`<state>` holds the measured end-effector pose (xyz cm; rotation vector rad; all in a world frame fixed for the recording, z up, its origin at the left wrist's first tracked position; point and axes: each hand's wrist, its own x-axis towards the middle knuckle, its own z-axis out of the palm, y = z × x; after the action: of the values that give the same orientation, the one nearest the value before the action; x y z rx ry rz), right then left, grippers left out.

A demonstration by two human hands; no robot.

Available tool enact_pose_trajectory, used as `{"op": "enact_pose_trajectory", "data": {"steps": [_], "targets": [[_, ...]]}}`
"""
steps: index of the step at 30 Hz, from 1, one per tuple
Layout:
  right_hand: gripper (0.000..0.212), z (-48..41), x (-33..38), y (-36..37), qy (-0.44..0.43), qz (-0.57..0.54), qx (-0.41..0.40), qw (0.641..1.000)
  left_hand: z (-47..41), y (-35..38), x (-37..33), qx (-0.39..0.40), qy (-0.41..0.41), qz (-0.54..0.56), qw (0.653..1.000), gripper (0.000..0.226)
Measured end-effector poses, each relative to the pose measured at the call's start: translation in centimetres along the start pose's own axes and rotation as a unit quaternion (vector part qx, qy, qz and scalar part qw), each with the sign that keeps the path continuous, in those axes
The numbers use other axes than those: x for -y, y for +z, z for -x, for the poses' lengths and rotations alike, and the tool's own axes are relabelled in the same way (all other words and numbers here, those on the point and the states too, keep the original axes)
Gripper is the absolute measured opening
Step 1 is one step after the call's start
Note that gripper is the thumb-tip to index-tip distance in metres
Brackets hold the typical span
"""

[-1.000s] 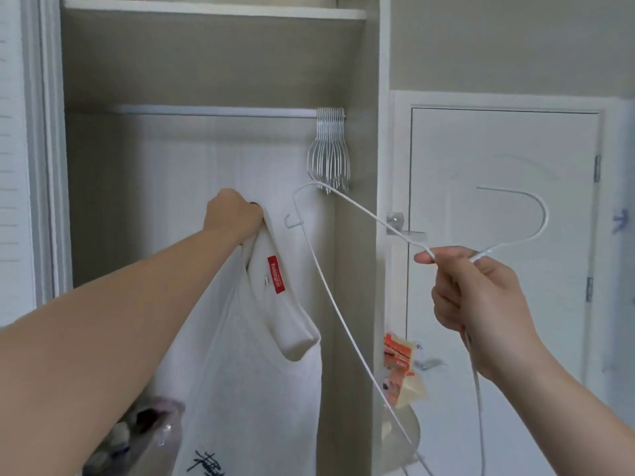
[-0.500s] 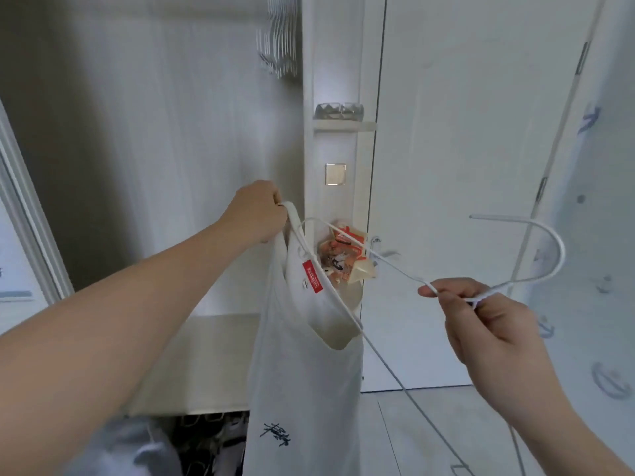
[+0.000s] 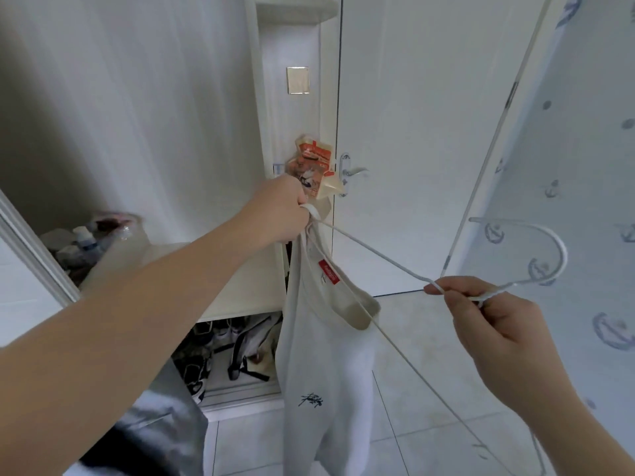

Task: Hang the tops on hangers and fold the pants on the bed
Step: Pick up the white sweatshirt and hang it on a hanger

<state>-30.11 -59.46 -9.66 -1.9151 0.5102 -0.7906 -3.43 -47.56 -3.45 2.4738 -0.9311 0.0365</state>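
Left hand (image 3: 281, 209): fist closed on the shoulder of a white cotton top (image 3: 323, 365), held up before the open wardrobe (image 3: 137, 97).
Right hand (image 3: 498, 324): pinches the neck of a thin white wire hanger (image 3: 508, 221); its far end reaches the left hand.
Top: hangs limp; red neck label, small dark chest print.

Single view, head-worn, wide-angle. Vantage: above and behind both forearms, which enter from the lower left and lower right corners. Facing: forward and down, toward the wardrobe (image 3: 137, 97) at left and the door (image 3: 412, 115) at upper centre; floor (image 3: 412, 338) tiles fill the lower centre. Range: close. The left hand (image 3: 280, 209), gripping the top (image 3: 326, 355), sits at mid-frame. The right hand (image 3: 488, 314), pinching the hanger (image 3: 378, 251), sits right of centre. The upright edge right of the door leans steeply across the upper right.
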Motion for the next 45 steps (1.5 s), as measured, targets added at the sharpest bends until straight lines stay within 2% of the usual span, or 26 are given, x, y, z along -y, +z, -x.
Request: {"op": "enact_pose_trajectory", "data": {"steps": [2, 5, 8, 13, 17, 27, 31, 36, 42, 45], "targets": [[0.032, 0.7, -0.3, 0.1, -0.006, 0.004, 0.0, 1.0, 0.7, 0.7, -0.3, 0.024, 0.004, -0.007, 1.0, 0.02], [0.049, 1.4, -0.3, -0.1, -0.013, 0.029, 0.007, 0.999, 1.6, 1.1, -0.3, 0.047, 0.001, -0.005, 0.999, 0.031], [0.055, 2.2, -0.3, 0.2, 0.001, 0.053, 0.021, 0.998, 2.5, 1.1, -0.2, 0.052, -0.007, 0.005, 0.999, 0.019], [0.034, 4.2, 0.2, 1.1, -0.019, 0.036, 0.056, 0.998, 3.9, 0.8, 0.5, 0.05, -0.018, 0.007, 0.999, 0.018], [0.043, 5.2, 0.0, 1.3, -0.006, -0.01, 0.058, 0.998, 5.3, 0.1, 0.9, 0.049, -0.025, -0.001, 0.999, 0.019], [0.034, 6.6, 2.6, 1.5, 0.006, -0.025, 0.077, 0.997, 7.8, -1.1, 2.3, 0.026, -0.014, -0.023, 0.999, 0.009], [0.031, 6.0, 2.0, 3.0, 0.022, -0.021, 0.088, 0.996, 8.6, -0.9, 2.3, 0.046, -0.03, -0.014, 0.998, 0.013], [0.03, 4.7, 0.5, 6.6, 0.009, 0.048, 0.115, 0.992, 9.3, -0.4, 1.1, 0.096, -0.028, 0.002, 0.995, 0.02], [0.021, 5.0, -1.1, 9.3, -0.061, 0.07, 0.103, 0.99, 10.3, 0.3, 0.1, 0.129, -0.035, 0.038, 0.99, 0.014], [0.022, 4.6, -3.5, 11.4, -0.019, 0.053, 0.12, 0.991, 11.0, 0.7, -0.3, 0.131, -0.028, 0.085, 0.987, 0.012]]}}
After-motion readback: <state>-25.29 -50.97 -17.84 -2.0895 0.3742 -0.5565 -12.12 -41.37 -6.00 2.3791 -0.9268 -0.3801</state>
